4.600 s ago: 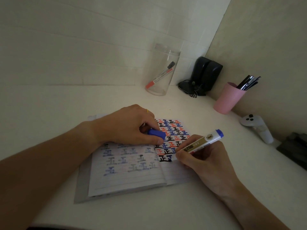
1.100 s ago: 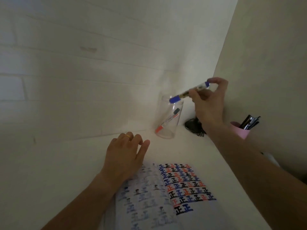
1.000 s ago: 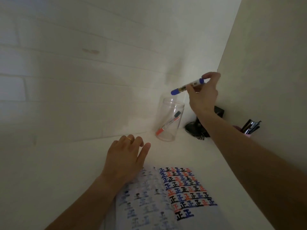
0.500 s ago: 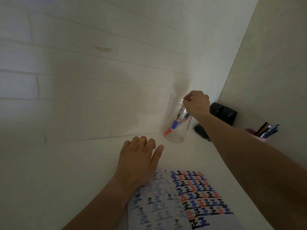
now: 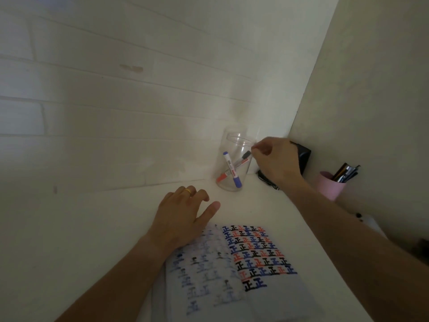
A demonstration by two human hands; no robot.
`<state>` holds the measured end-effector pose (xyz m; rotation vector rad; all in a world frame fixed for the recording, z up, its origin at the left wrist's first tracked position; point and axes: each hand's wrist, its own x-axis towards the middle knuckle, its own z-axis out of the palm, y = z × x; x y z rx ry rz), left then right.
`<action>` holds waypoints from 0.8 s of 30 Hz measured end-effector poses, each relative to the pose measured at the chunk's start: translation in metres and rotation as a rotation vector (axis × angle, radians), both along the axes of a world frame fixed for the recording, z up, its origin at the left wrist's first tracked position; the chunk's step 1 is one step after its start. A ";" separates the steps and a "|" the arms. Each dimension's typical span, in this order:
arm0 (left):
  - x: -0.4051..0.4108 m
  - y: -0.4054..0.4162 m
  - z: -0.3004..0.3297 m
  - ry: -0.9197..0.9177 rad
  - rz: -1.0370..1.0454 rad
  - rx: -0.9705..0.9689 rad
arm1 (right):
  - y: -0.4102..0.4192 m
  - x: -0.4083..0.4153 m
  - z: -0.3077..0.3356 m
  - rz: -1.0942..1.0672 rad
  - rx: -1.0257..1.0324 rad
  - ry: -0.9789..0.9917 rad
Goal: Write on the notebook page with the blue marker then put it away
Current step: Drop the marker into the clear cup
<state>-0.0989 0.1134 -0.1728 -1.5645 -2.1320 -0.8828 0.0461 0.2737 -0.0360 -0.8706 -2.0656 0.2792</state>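
— Changes since half a second back? The right hand was pinching the blue marker over the clear jar then.

— It has let go. Now the marker stands inside the jar on its own, and the hand sits just right of the rim, fingers curled loosely with thumb and forefinger tips together at the jar's edge, holding nothing I can see. Four and a half seconds ago that same hand was writing on the notebook.

— Where is the marker relative to the hand?

— Lower left of it, behind the jar wall, close but apart. The jar is right of centre in the frame, at the back of the worktop by the corner of the walls.

— Which way does it point?

— Long axis steep, leaning a little: blue cap down at the jar floor toward the lower right, blue tail up toward the upper left. It crosses the red marker, which slants the other way, red end low left, dark end high right near the fingertips.

— And the left hand?

— Flat and open, palm down, fingers spread, resting across the notebook's upper left corner and the worktop. A ring shows on one finger.
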 end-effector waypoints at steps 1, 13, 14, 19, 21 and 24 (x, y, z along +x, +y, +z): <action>0.002 -0.003 0.001 -0.025 -0.031 -0.031 | -0.012 0.015 -0.009 0.009 -0.024 -0.031; 0.029 -0.016 0.009 -0.094 -0.346 -0.326 | -0.064 0.105 -0.146 -0.098 -0.113 -0.347; 0.026 -0.014 0.008 -0.083 -0.349 -0.334 | -0.063 0.104 -0.150 -0.101 -0.092 -0.362; 0.017 -0.006 0.005 -0.058 -0.387 -0.313 | -0.057 0.103 -0.155 -0.106 -0.019 -0.390; 0.018 -0.006 0.005 -0.057 -0.390 -0.307 | -0.058 0.103 -0.154 -0.113 -0.032 -0.377; 0.018 -0.008 0.006 -0.061 -0.392 -0.307 | -0.060 0.102 -0.153 -0.114 -0.049 -0.375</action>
